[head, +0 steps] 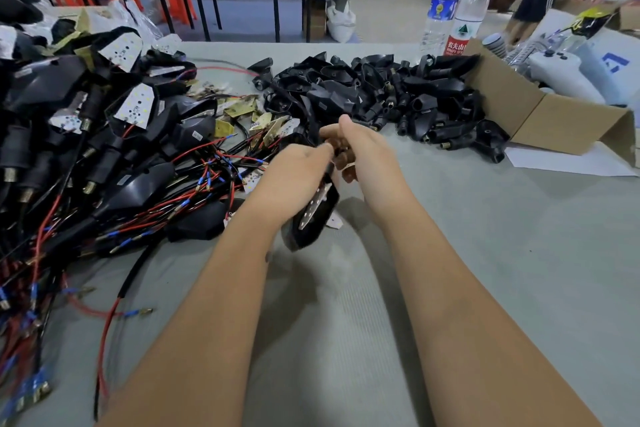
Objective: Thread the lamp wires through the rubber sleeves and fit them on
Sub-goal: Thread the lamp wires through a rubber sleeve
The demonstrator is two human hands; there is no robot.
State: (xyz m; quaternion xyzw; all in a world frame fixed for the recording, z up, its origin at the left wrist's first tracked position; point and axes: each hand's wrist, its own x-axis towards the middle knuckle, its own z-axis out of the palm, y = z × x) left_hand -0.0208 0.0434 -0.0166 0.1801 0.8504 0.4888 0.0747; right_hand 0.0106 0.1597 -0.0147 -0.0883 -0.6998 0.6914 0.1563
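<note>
Over the middle of the grey table my left hand (304, 166) and my right hand (360, 149) meet around one black lamp (313, 215). The lamp hangs below the hands, its white LED board facing up. My left fingers curl round the lamp's stem. My right fingers pinch something at the stem's top end; the hands hide what it is and hide the wire. A pile of loose black rubber sleeves (391, 97) lies behind the hands. To the left lies a heap of lamps with red and black wires (104, 156).
An open cardboard box (540, 114) lies on its side at the right, with white paper under it. Two water bottles (457, 10) stand behind the sleeve pile. Another person's leg is at the far right. A second table stands in the background.
</note>
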